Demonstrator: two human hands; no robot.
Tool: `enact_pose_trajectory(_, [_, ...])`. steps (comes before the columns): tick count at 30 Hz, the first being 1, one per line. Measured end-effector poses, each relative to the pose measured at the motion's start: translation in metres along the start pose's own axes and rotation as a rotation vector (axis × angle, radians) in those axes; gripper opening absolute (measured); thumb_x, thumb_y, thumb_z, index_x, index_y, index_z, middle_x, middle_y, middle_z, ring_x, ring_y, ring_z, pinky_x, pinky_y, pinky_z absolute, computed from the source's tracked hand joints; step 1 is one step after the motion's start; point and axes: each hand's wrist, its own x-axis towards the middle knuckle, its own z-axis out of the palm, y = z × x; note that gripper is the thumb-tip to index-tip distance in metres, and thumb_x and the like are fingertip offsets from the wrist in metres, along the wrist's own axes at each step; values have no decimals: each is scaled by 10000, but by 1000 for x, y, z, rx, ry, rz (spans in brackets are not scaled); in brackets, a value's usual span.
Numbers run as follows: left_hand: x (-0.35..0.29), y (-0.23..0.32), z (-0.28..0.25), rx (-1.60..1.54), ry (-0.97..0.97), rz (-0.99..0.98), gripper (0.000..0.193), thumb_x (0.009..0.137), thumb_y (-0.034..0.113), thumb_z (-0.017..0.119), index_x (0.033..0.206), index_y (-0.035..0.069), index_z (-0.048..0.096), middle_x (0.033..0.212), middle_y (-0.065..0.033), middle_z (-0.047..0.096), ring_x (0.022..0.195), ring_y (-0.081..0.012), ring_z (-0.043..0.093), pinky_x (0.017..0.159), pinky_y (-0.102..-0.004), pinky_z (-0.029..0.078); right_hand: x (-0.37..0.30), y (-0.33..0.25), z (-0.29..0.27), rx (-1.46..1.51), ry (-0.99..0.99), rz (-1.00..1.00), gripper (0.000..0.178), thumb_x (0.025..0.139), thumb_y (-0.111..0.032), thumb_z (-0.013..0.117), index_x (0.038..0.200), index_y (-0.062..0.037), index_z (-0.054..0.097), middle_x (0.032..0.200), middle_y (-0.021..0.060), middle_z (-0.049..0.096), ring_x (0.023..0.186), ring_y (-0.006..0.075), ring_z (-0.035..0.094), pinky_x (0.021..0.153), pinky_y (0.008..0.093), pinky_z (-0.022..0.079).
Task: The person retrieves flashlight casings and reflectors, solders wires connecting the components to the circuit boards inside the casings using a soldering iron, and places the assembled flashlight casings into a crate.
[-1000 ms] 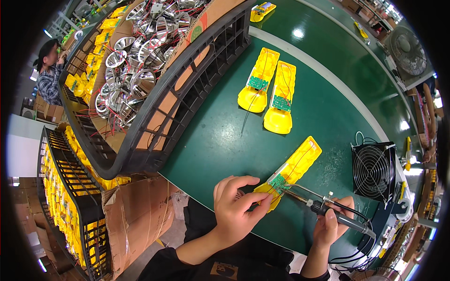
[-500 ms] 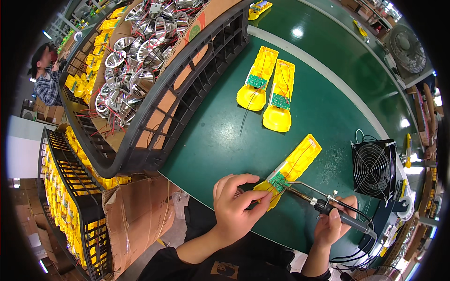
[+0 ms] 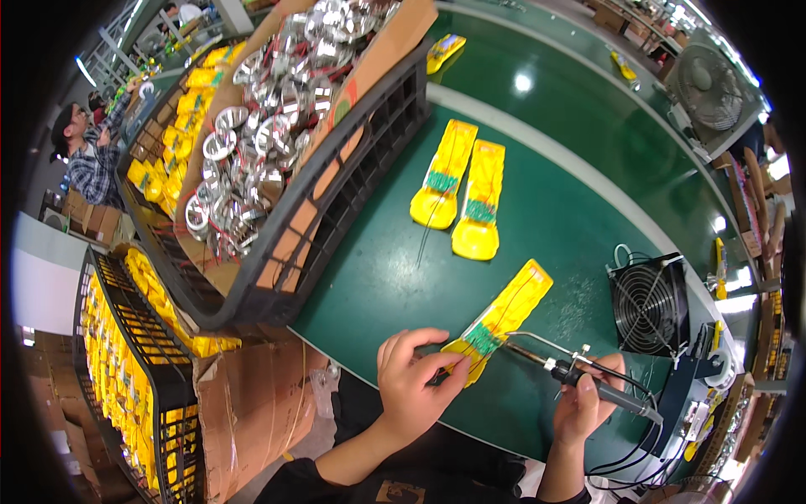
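From afar I am holding a grey-handled soldering iron (image 3: 625, 399) in the right grip (image 3: 583, 405), its fingers wrapping the handle; its tip is pointing at the green circuit board (image 3: 483, 338) — whether it is touching, I cannot tell; my left grip (image 3: 417, 386) is curving thumb and fingers, partly closed, over the near end of the yellow casing (image 3: 516, 302); whether it is pinching anything, I cannot tell; that casing is lying aslant on the green desk (image 3: 369, 260), carrying the board — two other casings (image 3: 476, 241) are lying beyond.
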Motion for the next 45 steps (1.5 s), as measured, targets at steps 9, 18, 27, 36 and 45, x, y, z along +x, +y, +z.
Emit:
enact_pose_trajectory(9, [17,16,-27,69,-374,7,533,683,224,850,1122,39,609,1104,-129,639,971,-309,618,822,-394,477,-13,-32,-38,71,189,-9,271,881,-139,648,983,-8,434,770,77,525,562,108,508,518,214,428])
enact_pose_trajectory(18, [62,44,18,240,-534,48,654,807,256,790,1294,-58,487,1204,-208,558,1049,-363,589,894,-400,493,-90,-15,-104,-54,392,150,269,871,-203,693,1020,-14,574,863,119,645,674,195,607,587,287,497])
enact_pose_trajectory(27, [166,33,146,404,-302,235,553,864,204,715,1293,-30,458,1152,-249,519,1059,-428,523,930,-462,444,-100,-11,-107,-31,362,199,294,903,-180,659,1072,-33,469,883,101,606,686,136,578,659,264,478])
enact_pose_trajectory(36, [281,-12,251,411,-20,229,587,861,267,708,1324,-2,470,1199,-228,568,1118,-418,545,938,-472,452,-85,-8,-98,213,577,227,227,834,-92,734,951,-94,539,870,23,588,783,98,548,697,274,451])
enact_pose_trajectory(45, [318,-6,288,590,69,14,576,872,364,687,1339,80,504,1287,-109,595,1081,-350,599,863,-511,497,-78,-4,-107,94,577,201,224,824,-123,743,927,-94,546,826,14,587,760,96,545,679,276,445])
